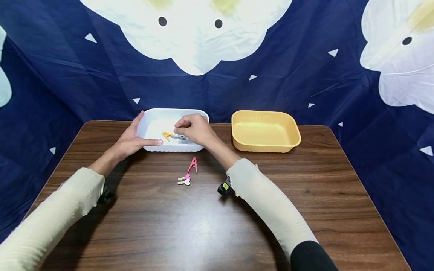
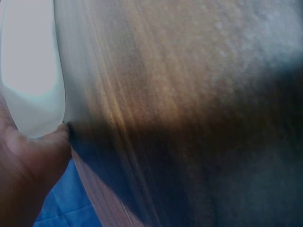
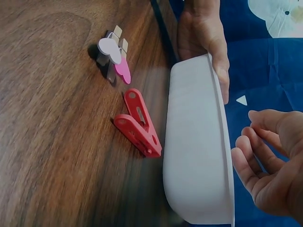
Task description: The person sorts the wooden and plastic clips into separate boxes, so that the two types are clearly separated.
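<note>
At the back left stands a white plastic basin. My left hand holds its left end, thumb on the front rim, fingers along the outer side. A yellow clothespin and a grey clothespin lie inside. Over the basin, just above the grey clothespin, is my right hand, its fingers loosely bent; nothing shows between them in the right wrist view. On the table before the basin lie a red clothespin and two small wooden clips, one with a white heart, one with a pink heart.
A yellow basin stands right of the white one on the brown wooden table. A small pale tip shows beside my right sleeve, mostly hidden. A blue cloth with white clouds hangs behind the table.
</note>
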### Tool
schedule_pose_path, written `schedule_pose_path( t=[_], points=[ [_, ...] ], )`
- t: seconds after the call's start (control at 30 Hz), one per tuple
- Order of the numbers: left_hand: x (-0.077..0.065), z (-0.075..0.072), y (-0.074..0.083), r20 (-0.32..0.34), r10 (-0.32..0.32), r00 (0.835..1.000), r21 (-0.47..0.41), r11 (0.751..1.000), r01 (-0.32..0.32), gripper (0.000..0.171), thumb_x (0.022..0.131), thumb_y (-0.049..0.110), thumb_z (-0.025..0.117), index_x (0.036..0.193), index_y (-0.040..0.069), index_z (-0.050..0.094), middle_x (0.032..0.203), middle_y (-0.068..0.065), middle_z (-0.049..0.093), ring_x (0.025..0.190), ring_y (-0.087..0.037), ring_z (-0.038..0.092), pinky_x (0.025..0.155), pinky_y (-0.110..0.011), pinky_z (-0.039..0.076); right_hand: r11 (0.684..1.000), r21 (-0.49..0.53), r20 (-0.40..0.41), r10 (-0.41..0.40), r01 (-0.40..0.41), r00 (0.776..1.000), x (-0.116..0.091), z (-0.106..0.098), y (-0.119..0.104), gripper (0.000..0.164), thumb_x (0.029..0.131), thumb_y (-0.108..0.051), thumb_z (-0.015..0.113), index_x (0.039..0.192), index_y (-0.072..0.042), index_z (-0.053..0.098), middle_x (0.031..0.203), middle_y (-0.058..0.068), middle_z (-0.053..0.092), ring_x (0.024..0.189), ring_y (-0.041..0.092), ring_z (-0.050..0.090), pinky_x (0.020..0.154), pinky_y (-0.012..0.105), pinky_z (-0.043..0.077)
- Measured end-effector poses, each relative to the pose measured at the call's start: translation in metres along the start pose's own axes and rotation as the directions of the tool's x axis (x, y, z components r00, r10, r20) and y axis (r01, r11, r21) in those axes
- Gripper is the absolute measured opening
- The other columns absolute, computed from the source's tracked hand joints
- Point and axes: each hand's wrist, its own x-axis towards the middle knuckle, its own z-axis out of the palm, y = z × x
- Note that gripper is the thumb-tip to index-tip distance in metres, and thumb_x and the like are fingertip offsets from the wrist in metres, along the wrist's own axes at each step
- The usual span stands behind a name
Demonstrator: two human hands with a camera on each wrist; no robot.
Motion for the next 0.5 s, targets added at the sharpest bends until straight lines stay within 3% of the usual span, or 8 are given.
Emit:
schedule_pose_path(
  t=[0.2,0.5],
  points=[
    [0.0,0.0,0.0,-0.001,-0.009,1.0,0.007,1.0,0.009,0.149,0.087,0.036,0.101,0.181,0.028,-0.015,0.191,-0.007,-0.009,0.178,-0.037,-0.002,0.144,-0.065,0.007,1.0,0.006,0.003,-0.021,0.021,1.0,-0.007,-0.005,0.0,0.013,0.103,-0.02,0.085,0.11,-0.01,0.089,0.106,0.004,0.088,0.087,0.003,0.067,0.076,0.015,0.05],
    [-0.001,0.0,0.002,0.002,-0.013,1.0,0.009,1.0,0.013,0.149,0.087,0.037,0.1,0.181,0.028,-0.016,0.191,-0.009,-0.01,0.178,-0.039,-0.003,0.143,-0.066,0.007,0.999,0.034,0.013,-0.02,0.019,1.0,-0.021,-0.014,0.0,0.012,0.103,-0.021,0.086,0.109,-0.011,0.089,0.103,0.003,0.088,0.089,0.006,0.071,0.077,0.017,0.052]
  ],
)
